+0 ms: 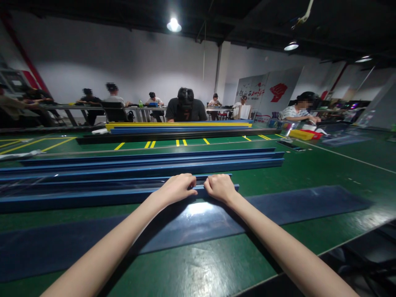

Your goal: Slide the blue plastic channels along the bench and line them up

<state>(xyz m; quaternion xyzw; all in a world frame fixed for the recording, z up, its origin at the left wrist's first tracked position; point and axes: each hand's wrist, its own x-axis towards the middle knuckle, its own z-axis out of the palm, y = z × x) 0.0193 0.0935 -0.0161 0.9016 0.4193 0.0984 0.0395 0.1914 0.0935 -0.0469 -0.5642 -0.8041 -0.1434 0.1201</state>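
Observation:
My left hand [179, 187] is closed, fingers curled down over the long blue plastic channel [77, 200] nearest me, with its thumb along the near side. Close beside it, my right hand [219, 187] is curled over the same channel near its right end. The fingertips of both hands are hidden inside or behind the channel. Something clear and shiny lies in the channel's left part. In front of it, a wide, flat, dark-blue translucent strip [287, 205] lies across the table, passing under my forearms.
Beyond lie more blue channels [185, 163], a long black strip [201, 134] and a yellow channel [179, 124] on the green table [315, 173]. A phone [291, 145] and a yellow-red tray [305, 134] are at the right. A person in black [186, 108] sits opposite; several others sit further off.

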